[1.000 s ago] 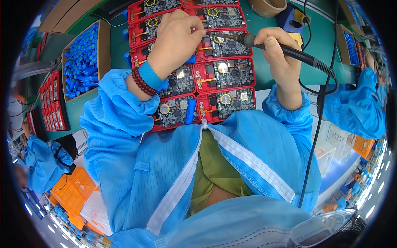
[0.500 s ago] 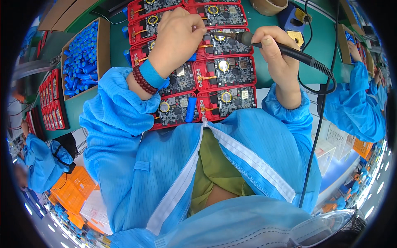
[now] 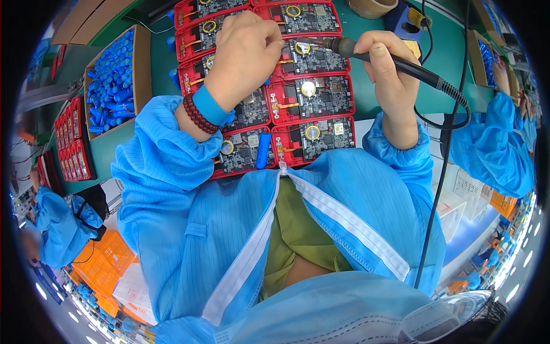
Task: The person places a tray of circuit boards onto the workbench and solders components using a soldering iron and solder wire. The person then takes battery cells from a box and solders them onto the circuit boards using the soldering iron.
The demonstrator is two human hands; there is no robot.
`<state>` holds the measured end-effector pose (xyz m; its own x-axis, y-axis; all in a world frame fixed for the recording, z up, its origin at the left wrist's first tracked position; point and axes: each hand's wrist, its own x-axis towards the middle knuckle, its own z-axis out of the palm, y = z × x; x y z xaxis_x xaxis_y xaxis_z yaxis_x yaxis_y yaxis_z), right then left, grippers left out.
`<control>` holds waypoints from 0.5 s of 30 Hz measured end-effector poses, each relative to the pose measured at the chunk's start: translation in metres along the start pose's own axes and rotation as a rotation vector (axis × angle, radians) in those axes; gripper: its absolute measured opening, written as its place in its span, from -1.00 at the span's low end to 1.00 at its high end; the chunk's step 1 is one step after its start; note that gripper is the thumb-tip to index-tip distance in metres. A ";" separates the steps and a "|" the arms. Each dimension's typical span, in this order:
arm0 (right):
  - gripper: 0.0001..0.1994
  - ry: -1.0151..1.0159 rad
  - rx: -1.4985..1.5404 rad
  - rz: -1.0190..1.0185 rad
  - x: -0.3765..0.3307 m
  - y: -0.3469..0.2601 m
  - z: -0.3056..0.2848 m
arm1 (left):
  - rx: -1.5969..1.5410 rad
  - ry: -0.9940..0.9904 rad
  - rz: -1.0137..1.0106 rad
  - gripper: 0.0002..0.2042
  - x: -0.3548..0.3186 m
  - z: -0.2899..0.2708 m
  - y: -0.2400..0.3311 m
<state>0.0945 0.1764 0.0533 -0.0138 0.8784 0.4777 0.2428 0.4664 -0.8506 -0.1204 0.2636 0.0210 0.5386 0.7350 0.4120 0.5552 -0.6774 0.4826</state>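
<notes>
My right hand [image 3: 392,77] grips a black soldering iron [image 3: 415,71] like a pen. The iron's thin tip reaches left over a circuit board in a red housing, close to the fingertips of my left hand [image 3: 245,60]. Those fingers are pinched together above the same row; what they hold, if anything, is hidden. Beneath both hands lie two columns of red housings [image 3: 274,117] with circuit boards [image 3: 329,94], each bearing a round coin cell. One blue cylindrical battery [image 3: 263,151] rests upright in view on the nearest left housing. Whether the tip touches the board, I cannot tell.
At left, a cardboard box [image 3: 143,69] holds many blue batteries. Farther left stand more red housings [image 3: 73,137]. A soldering iron stand [image 3: 401,23] and a round pot [image 3: 371,7] sit at the back right. The iron's cable [image 3: 467,114] hangs at right. Co-workers are on both sides.
My right hand and the soldering iron's handle have shifted slightly up and to the right. My left hand stays pinched in nearly the same place.
</notes>
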 end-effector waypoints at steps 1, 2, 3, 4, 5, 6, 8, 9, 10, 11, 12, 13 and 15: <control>-0.81 0.000 0.012 0.013 0.000 0.000 0.001 | 0.000 -0.001 0.000 -0.96 0.000 0.000 0.001; -0.81 0.000 0.036 0.032 0.000 0.000 0.001 | 0.005 0.002 0.004 -0.96 -0.001 0.000 0.001; -0.81 0.000 0.024 0.025 0.000 0.001 0.002 | 0.009 0.004 0.007 -0.95 -0.001 0.000 0.002; -0.81 -0.002 0.025 0.028 0.000 0.001 0.002 | 0.009 0.004 0.007 -0.95 -0.001 0.000 0.002; -0.81 -0.006 0.038 0.038 0.000 0.001 0.002 | 0.014 -0.003 0.004 -0.96 -0.001 0.000 0.002; -0.81 -0.005 0.026 0.030 0.001 0.002 0.002 | 0.020 -0.010 0.000 -0.96 -0.001 0.000 0.002; -0.80 -0.021 0.050 0.033 0.002 0.003 0.002 | 0.020 0.000 0.005 -0.96 -0.001 0.000 0.002; -0.80 -0.027 0.042 0.034 0.002 0.003 0.002 | 0.020 0.010 0.009 -0.95 -0.001 0.001 0.002; -0.80 -0.021 0.038 0.035 0.001 0.003 0.002 | 0.019 0.009 0.009 -0.95 -0.001 0.001 0.001; -0.80 -0.016 0.046 0.043 0.001 0.003 0.003 | 0.006 0.006 0.006 -0.95 0.000 0.001 0.001; -0.80 -0.014 0.034 0.036 0.001 0.003 0.003 | -0.007 0.003 0.002 -0.94 0.000 0.001 0.000; -0.80 0.007 0.039 0.037 0.000 0.003 0.002 | -0.006 0.003 0.001 -0.94 0.000 0.001 0.000; -0.80 0.028 0.044 0.038 0.000 0.003 0.002 | -0.013 0.018 -0.029 -0.92 0.001 0.002 -0.001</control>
<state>0.0934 0.1781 0.0505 0.0224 0.8927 0.4500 0.1993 0.4371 -0.8770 -0.1191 0.2644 0.0194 0.5106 0.7548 0.4118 0.5620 -0.6554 0.5045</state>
